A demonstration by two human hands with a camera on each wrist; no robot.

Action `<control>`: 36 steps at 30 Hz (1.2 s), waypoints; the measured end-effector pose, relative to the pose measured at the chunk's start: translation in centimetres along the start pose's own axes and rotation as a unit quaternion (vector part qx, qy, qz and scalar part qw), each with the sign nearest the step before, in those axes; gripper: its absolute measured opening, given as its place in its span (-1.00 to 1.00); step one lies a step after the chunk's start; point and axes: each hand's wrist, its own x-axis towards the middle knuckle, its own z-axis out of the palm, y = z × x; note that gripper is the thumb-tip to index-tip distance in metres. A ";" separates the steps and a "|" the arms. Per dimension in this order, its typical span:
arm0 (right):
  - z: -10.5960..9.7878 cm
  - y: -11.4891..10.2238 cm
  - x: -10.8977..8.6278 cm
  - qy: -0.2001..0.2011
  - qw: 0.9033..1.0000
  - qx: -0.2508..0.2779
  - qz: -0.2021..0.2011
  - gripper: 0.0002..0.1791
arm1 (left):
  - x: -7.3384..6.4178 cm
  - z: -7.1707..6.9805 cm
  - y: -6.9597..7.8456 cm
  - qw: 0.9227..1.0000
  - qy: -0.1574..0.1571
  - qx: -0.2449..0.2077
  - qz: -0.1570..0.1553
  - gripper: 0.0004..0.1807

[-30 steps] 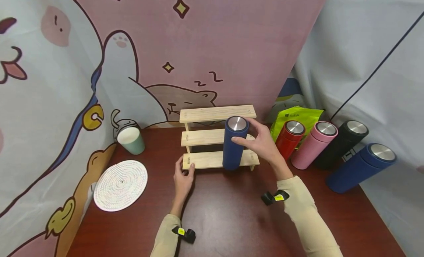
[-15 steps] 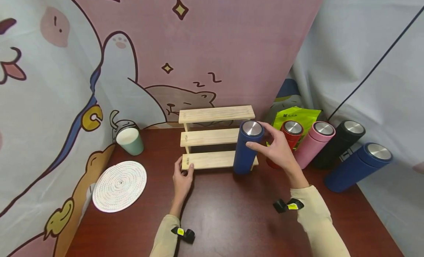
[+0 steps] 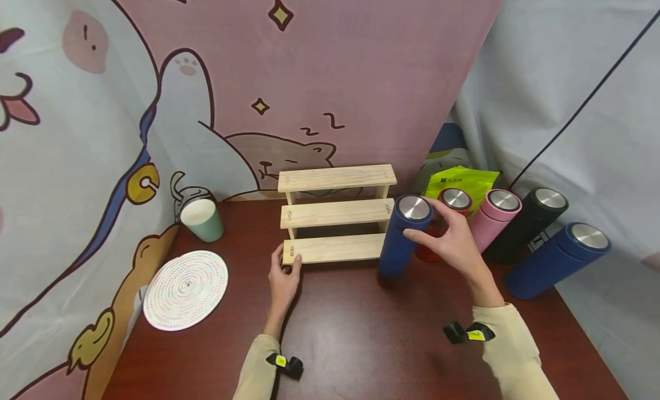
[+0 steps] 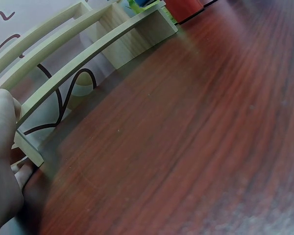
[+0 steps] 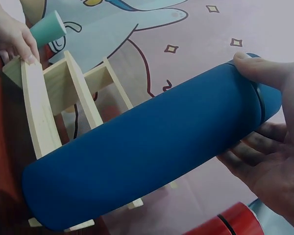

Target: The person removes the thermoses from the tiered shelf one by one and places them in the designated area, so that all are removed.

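Note:
My right hand [image 3: 454, 239] grips a blue thermos [image 3: 399, 245] near its steel-topped lid, thumb on the near side and fingers behind. The thermos stands slightly tilted at the right end of a three-tier wooden rack [image 3: 335, 249], overlapping its lowest board in the head view. In the right wrist view the blue thermos [image 5: 142, 147] stretches across the picture, its base in front of the rack. At the rack's left end, my left hand [image 3: 285, 279] holds the lowest board, thumb on top and fingers around the side. The left wrist view shows the left hand [image 4: 2, 156] at that board's end.
To the right stand a red thermos [image 3: 456, 200], a pink one [image 3: 492, 216], a black one [image 3: 531, 222] and another blue one [image 3: 559, 259]. Behind them is a green pouch [image 3: 474, 179]. On the left are a green cup [image 3: 203, 221] and a round woven mat [image 3: 185, 291].
My right hand has carried the blue thermos rightward and a little toward me, from in front of the rack's boards to its right end. The left hand has stayed on the rack.

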 end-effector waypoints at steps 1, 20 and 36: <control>-0.1 0.0 -0.2 0.002 1.000 -0.002 0.005 -0.31 | 0.0 0.0 0.0 1.000 0.000 0.003 -0.002 -0.38; -2.3 0.7 -3.8 0.102 0.994 -0.032 0.035 -0.28 | 0.0 -0.1 -0.1 1.000 -0.007 0.012 -0.018 -0.36; -2.3 1.8 -5.0 0.365 0.928 -0.024 0.065 -0.33 | 0.0 0.2 -0.1 1.000 0.000 0.010 -0.012 -0.37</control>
